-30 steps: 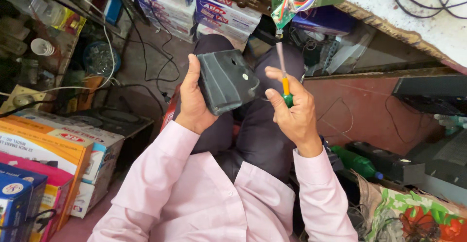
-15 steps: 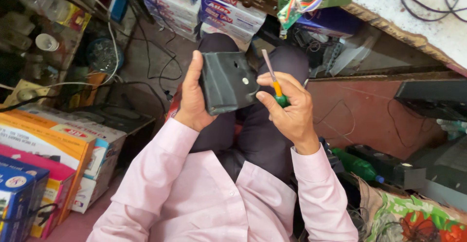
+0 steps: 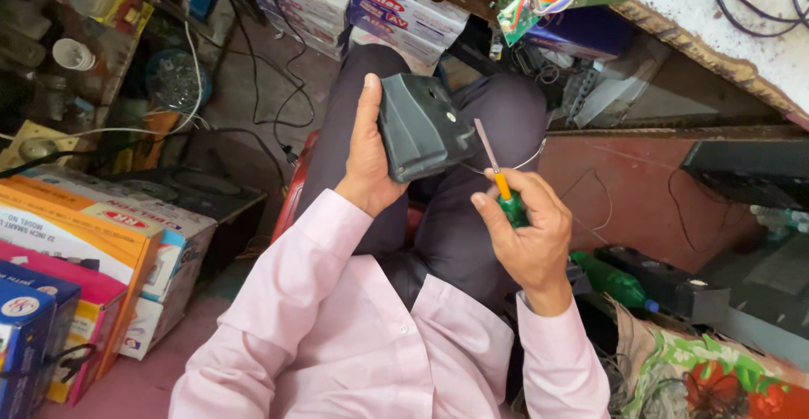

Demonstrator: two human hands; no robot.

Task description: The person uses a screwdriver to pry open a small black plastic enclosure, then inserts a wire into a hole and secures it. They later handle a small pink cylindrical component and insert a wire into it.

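Left hand (image 3: 366, 153) clasps dark plastic casing (image 3: 421, 128) over lap; right hand (image 3: 527, 233) clenched on green-handled screwdriver (image 3: 497, 179), tip just beside casing edge. Risk: blade could slip off smooth plastic toward left-hand fingers; one-handed hold may let casing twist.

A person seen from above wears a pale pink long-sleeved button-up shirt (image 3: 337, 343) with small white buttons down the front and cuffs at both wrists, dark grey trousers (image 3: 455, 217) over the knees, and nothing on the left hand (image 3: 366, 162) or right hand (image 3: 531, 233).
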